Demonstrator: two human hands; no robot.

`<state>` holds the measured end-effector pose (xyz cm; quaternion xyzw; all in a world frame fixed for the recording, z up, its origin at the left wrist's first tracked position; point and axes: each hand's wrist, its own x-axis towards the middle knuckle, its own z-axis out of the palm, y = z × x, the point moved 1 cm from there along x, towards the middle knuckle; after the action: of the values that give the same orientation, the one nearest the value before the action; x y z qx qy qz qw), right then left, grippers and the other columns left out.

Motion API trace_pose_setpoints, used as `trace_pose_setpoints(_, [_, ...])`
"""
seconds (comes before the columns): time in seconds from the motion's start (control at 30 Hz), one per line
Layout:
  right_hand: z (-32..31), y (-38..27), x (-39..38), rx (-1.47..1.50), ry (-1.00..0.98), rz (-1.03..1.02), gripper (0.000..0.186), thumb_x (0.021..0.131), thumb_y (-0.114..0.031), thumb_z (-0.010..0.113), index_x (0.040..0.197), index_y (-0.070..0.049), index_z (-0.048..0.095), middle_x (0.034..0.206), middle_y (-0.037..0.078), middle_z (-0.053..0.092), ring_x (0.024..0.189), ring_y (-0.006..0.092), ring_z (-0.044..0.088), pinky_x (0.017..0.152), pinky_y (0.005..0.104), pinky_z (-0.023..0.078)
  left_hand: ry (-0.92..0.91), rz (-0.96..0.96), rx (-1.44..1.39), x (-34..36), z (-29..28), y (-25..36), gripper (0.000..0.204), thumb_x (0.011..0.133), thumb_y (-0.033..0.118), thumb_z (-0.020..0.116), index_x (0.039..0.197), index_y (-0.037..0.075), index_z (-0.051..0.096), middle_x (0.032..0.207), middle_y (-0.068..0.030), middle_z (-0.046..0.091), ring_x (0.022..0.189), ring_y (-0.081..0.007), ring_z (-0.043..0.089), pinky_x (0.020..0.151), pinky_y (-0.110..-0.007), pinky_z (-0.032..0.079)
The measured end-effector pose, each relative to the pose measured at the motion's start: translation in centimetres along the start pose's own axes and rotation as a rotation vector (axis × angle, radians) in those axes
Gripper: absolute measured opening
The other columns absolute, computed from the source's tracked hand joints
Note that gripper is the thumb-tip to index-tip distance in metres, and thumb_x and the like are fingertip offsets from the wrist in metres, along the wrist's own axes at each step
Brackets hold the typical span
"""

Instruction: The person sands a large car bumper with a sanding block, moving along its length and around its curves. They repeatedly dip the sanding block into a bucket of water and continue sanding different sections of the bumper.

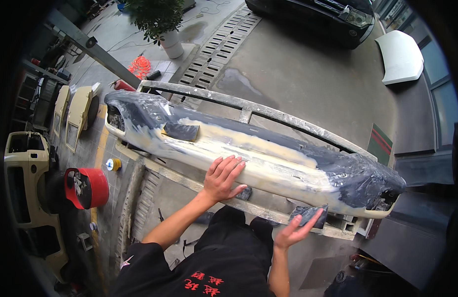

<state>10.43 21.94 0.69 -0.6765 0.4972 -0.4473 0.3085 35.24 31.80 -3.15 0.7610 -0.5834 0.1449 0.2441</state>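
Black shirt (234, 260); left hand (220, 182) flat on bumper (268, 148), right hand (291, 234) apart, against dark sheet (308, 213), grip unclear

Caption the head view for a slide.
A patchy grey and cream car bumper lies across a stand, the left hand on its near side, the right hand at a dark sheet.

Blk tee (234, 267), red lettering (205, 284), pale slv. mark (126, 262), poss. star

Reaching forward with left hand (223, 179) palm-down and thumb (239, 190) apart; extending right hand (291, 233) with fingers (313, 222) stretched, apparently turned sideways.
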Motion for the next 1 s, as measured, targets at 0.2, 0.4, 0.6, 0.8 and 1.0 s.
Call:
trace_pose_setpoints(0.2, [-16.3, 5.3, 5.8, 0.024, 0.560, 0.189, 0.049, 0.097, -0.003, 0.045, 0.144, 0.008, 0.055, 0.153, 0.019, 0.053, 0.142, 0.0302, 0.049, 0.121, 0.0437, 0.034, 0.091, -0.070, 0.010, 0.2, 0.8, 0.8, 0.055, 0.099, 0.050, 0.055, 0.131, 0.006, 0.064, 0.131, -0.0122, 0.068, 0.127, -0.0320, 0.061, 0.117, -0.051, 0.033])
trace_pose_setpoints(0.4, [-30.8, 17.5, 1.5, -0.046, 0.960, 0.451, 0.045, 0.094, 0.005, 0.045, 0.136, 0.001, 0.061, 0.143, 0.018, 0.058, 0.129, 0.0306, 0.057, 0.112, 0.0439, 0.043, 0.043, -0.220, 0.050, 2.5, 1.1, 4.1, 0.050, 0.098, 0.042, 0.055, 0.128, 0.004, 0.063, 0.132, -0.0151, 0.064, 0.131, -0.0356, 0.055, 0.121, -0.054, 0.026])
trace_pose_setpoints(0.6, [-36.0, 32.7, -2.8, 0.121, 0.919, 0.766, 0.038, 0.095, 0.005, 0.049, 0.128, 0.000, 0.067, 0.134, 0.015, 0.065, 0.116, 0.0275, 0.064, 0.102, 0.0409, 0.051, 0.002, -0.101, 0.088, 4.2, 4.6, 11.5, 0.060, 0.101, 0.045, 0.051, 0.141, 0.001, 0.053, 0.144, -0.0196, 0.057, 0.141, -0.0381, 0.046, 0.125, -0.056, 0.020])
trace_pose_setpoints(0.8, [-34.6, 54.8, 0.1, 0.363, 0.751, 0.913, 0.029, 0.088, 0.004, 0.068, 0.116, -0.001, 0.072, 0.114, 0.008, 0.073, 0.101, 0.0194, 0.069, 0.089, 0.0341, 0.056, 0.084, -0.183, 0.194, 6.4, 8.6, 18.8, 0.060, 0.110, 0.047, 0.037, 0.137, -0.002, 0.058, 0.139, -0.0223, 0.059, 0.139, -0.0403, 0.047, 0.126, -0.054, 0.021])
trace_pose_setpoints(1.0, [-27.5, 81.0, 4.8, -0.012, 0.228, 0.856, 0.028, 0.077, 0.002, 0.070, 0.101, -0.009, 0.079, 0.104, 0.015, 0.078, 0.102, 0.0338, 0.074, 0.096, 0.0413, 0.056, 0.224, 0.203, 0.267, 3.1, 8.4, 6.9, 0.056, 0.111, 0.036, 0.040, 0.146, -0.008, 0.051, 0.146, -0.0234, 0.055, 0.140, -0.0367, 0.047, 0.120, -0.048, 0.033])
